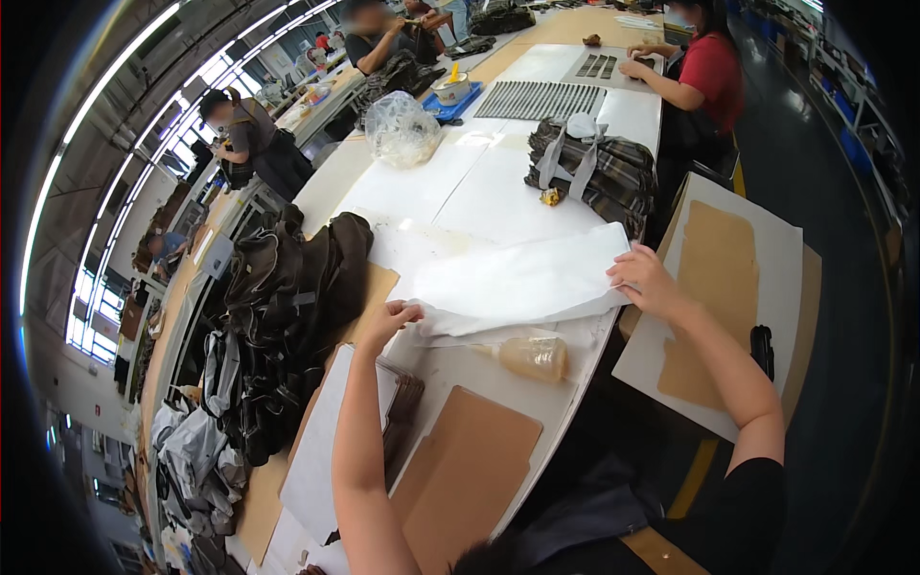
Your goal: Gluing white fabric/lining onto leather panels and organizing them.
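A long white sheet of thin, soft-looking material lies over the white table, held at both ends. My left hand pinches its near left corner, and my right hand grips its right end, fingertips over the edge. Just below the sheet, a translucent squeeze bottle with amber contents lies on its side. Nearer me are a brown board and, beside my left forearm, pale flat pieces over a brown stack.
Dark bags fill the left side. Beyond the sheet sit a plaid bundle, a plastic bag and a blue tray. Cardboard boards stand out at right. Co-workers work farther along; an aisle runs right.
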Demonstrator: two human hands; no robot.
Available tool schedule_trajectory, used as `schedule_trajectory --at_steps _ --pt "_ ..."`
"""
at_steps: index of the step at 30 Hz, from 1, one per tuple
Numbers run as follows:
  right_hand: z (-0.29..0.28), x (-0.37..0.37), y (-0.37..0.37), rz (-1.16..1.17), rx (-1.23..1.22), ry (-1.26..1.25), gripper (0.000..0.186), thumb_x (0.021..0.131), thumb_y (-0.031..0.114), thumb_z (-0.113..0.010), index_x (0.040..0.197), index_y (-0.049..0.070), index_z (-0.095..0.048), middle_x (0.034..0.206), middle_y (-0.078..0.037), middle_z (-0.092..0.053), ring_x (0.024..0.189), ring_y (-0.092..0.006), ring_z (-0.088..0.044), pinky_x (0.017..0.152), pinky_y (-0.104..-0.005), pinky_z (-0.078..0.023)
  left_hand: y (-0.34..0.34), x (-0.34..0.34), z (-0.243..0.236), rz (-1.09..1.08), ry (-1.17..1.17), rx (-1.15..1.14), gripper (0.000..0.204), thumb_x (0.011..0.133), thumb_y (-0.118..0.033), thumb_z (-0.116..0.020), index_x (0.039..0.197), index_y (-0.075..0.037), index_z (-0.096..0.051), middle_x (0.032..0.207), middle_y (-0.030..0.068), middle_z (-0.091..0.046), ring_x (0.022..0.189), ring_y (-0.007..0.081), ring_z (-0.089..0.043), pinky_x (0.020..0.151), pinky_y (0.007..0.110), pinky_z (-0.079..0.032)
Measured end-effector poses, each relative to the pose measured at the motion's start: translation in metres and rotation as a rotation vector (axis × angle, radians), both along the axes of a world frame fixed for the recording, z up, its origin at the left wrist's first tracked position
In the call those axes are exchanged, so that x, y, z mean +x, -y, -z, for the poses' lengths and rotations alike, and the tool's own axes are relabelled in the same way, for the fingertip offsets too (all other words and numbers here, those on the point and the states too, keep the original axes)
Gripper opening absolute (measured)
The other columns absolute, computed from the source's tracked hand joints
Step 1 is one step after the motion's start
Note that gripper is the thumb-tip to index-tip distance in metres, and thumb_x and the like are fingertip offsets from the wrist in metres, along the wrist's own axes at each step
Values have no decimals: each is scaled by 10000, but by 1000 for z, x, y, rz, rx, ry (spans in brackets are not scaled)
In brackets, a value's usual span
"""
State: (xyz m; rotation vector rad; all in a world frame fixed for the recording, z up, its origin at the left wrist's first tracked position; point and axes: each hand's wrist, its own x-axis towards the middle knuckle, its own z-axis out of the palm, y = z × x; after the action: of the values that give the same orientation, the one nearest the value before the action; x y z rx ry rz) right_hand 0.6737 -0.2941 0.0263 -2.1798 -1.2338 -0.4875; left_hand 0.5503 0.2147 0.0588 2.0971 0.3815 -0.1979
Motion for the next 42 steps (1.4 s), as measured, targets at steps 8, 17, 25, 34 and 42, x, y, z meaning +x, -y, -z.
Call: schedule_trajectory --at_steps 8,17,25,34,42 --pt "6 41 -17 372 51 -648 294 814 328 -732 877 43 -692 887 -137 -680 919 -318 -609 895 -426 -389 13 20 10 -112 70 38 336 917 -363 -676 832 -38 -682 723 -23 -579 697 73 -495 610 241 -381" --pt "6 43 -23 359 170 -497 243 819 258 -743 876 34 -670 871 -128 -659 859 -286 -573 868 -398 -410 4 16 27 -219 276 -21 271 940 -247 -662 1037 5 -681 836 -27 -612 771 62 -507 702 230 -397" --pt "-27 21 9 10 5 -469 149 808 187 -751 867 66 -688 878 -31 -657 884 -194 -530 847 -346 -414 -31 -8 14 159 315 501 331 743 113 -566 1003 -44 -699 992 134 -687 941 262 -622 843 330 -476" --pt "-4 98 -54 240 -225 -296 252 756 199 -780 913 78 -626 951 -75 -652 978 -271 -594 898 -402 -404 47 90 32 280 575 691 308 802 -93 -738 1090 -62 -633 1044 120 -666 1057 297 -592 913 407 -460" --pt "-1 116 -51 251 -482 -347 278 699 223 -780 913 111 -642 923 -85 -663 1007 -265 -607 911 -421 -370 64 109 13 338 254 815 345 761 -198 -797 1051 -95 -639 992 63 -630 1002 276 -557 931 414 -375"
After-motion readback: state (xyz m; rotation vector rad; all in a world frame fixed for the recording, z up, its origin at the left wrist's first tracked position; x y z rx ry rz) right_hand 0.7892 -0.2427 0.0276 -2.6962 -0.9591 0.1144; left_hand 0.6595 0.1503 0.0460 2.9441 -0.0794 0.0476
